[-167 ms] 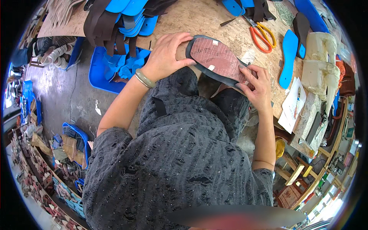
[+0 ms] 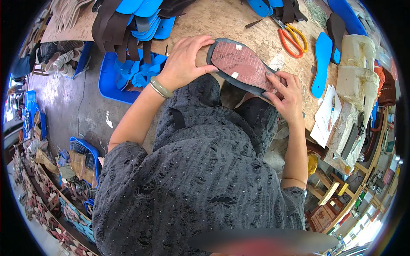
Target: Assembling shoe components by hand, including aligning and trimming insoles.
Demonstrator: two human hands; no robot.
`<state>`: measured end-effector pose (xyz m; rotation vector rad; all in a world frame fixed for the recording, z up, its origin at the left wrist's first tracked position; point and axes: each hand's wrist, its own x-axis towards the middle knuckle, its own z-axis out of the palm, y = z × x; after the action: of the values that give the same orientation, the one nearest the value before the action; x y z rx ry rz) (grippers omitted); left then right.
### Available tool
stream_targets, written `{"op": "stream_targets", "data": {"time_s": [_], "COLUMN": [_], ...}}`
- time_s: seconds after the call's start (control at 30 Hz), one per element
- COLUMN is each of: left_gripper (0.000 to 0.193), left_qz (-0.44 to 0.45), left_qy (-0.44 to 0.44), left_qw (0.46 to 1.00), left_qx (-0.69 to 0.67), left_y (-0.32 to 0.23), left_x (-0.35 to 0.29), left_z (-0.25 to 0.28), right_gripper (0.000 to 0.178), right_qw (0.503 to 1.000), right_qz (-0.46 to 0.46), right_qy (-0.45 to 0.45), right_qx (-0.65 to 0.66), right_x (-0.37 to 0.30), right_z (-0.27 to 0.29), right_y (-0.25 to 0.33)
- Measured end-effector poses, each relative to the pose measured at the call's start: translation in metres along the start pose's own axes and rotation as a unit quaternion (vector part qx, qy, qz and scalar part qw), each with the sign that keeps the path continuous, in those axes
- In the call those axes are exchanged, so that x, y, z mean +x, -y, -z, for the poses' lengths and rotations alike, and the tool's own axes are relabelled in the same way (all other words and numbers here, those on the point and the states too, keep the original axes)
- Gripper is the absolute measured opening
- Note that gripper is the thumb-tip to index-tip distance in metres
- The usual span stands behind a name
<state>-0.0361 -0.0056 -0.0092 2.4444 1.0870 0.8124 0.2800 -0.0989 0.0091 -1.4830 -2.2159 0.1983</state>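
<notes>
Between my two hands is a shoe insole (image 2: 241, 64), dark-rimmed, with a reddish-brown face that bears small white patches. It is held tilted over the near edge of the wooden table (image 2: 200, 26). My left hand (image 2: 184, 57) pinches its left, broader end between thumb and fingers; a bangle circles that wrist. At the right end, the thumb and fingers of my right hand (image 2: 285, 91) grip the rim, covering part of that end. On the table beyond lie scissors (image 2: 291, 40) with orange and yellow handles. A blue sole piece (image 2: 321, 65) rests to the right.
Blue soles with dark straps (image 2: 147, 25) pile up at the table's far left. A blue bin (image 2: 112, 85) of blue pieces stands below it. To the right are a dark sole (image 2: 336, 32), pale shoe lasts (image 2: 354, 77) and white paper (image 2: 326, 115). Another blue basket (image 2: 95, 149) sits lower left.
</notes>
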Motion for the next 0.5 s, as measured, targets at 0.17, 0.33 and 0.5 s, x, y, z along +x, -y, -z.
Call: {"op": "stream_targets", "data": {"time_s": [0.17,0.33,0.5], "left_gripper": [0.075,0.084,0.085], "left_qz": [0.002,-0.094,-0.194], "left_qy": [0.016,0.016,0.141], "left_qw": [1.0,0.995,0.967], "left_qx": [0.014,-0.026,-0.087], "left_y": [-0.001,-0.028,-0.037], "left_x": [0.003,0.033,0.06], "left_z": [0.001,-0.013,-0.027], "right_gripper": [0.051,0.051,0.052], "right_qw": [1.0,1.0,0.999], "right_qz": [-0.008,-0.015,0.012], "right_qy": [0.007,0.009,0.024], "right_qx": [0.002,-0.009,-0.018], "right_x": [0.0,-0.004,-0.003], "right_z": [0.003,0.003,0.013], "right_y": [0.003,0.002,0.001]}}
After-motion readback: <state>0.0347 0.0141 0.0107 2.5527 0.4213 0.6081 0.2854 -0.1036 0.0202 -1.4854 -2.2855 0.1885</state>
